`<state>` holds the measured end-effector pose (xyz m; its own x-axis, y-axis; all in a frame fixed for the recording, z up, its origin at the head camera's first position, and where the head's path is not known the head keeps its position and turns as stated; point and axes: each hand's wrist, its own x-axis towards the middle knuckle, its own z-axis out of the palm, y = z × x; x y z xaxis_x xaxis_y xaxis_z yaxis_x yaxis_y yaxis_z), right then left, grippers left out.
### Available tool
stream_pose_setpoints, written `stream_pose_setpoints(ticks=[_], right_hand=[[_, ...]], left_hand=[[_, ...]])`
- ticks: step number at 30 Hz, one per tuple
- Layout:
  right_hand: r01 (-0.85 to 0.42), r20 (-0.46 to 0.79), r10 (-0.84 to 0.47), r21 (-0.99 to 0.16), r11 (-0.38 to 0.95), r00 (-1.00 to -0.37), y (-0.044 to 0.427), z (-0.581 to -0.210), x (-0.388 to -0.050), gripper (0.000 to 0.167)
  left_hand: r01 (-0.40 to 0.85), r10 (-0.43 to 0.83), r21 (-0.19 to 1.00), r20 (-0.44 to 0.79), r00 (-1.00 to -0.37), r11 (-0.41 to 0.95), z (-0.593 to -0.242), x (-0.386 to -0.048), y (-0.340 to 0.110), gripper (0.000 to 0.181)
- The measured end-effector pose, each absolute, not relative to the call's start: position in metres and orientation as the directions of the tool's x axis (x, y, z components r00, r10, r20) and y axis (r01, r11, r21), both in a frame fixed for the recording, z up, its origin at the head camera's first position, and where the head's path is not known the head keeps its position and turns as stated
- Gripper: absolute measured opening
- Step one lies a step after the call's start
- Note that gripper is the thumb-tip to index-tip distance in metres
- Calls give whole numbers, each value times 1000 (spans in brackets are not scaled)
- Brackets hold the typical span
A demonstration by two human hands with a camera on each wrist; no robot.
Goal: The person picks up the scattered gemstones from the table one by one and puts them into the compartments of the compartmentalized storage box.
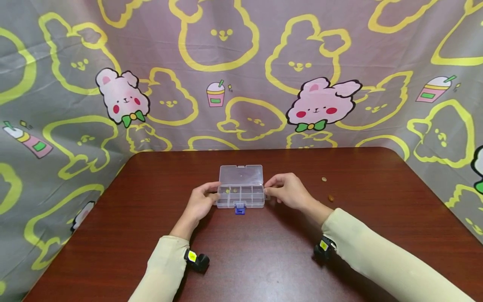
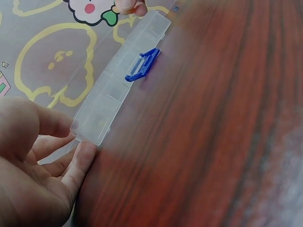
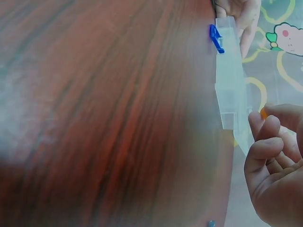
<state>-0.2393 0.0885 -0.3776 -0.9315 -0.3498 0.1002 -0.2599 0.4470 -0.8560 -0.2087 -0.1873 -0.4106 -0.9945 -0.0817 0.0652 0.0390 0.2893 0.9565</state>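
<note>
Orange piece [image 3: 264,112]: located between the pinching fingertips of the right hand [image 1: 288,192], at the 3 o'clock end of the clear compartment box [image 1: 250,205]. From these fingertips the box lies at 9 o'clock, just beside them (contact cannot be confirmed). The long axis of the box runs from 9 to 3 o'clock; the right hand is the nearer to its 3 o'clock end.

Left hand [image 1: 200,203]: thumb and fingers grip the 9 o'clock end of the box.

Box: lid [image 1: 241,175] open toward 12 o'clock, blue latch [image 1: 240,210] at 6 o'clock. Contents: two small yellowish pieces [image 1: 228,191] in the far row, toward 9 o'clock (the clear walls obscure the exact compartments).

Table [image 1: 241,260]: a pale piece [image 1: 324,179] and an amber piece [image 1: 331,198] lie apart, about 3 o'clock of the right hand.
</note>
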Motion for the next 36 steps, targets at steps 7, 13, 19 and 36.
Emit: stream_pose_setpoints(ticks=[7, 13, 19, 36], right_hand=[[-251, 92, -348, -860, 444, -933, 82, -379, -246, 5], [-257, 105, -338, -858, 444, -935, 76, -378, -248, 4], [-262, 109, -348, -865, 429, -931, 69, -376, -250, 4], [-231, 70, -346, -861, 453, -936, 52, -375, -253, 5]], left_hand=[[37, -86, 954, 65, -994, 299, -410, -209, -187, 38], [34, -87, 957, 61, -994, 289, -410, -209, -185, 39], [33, -89, 958, 61, -994, 284, -410, -209, -185, 38], [41, -92, 962, 68, -993, 271, -410, -207, -186, 38]])
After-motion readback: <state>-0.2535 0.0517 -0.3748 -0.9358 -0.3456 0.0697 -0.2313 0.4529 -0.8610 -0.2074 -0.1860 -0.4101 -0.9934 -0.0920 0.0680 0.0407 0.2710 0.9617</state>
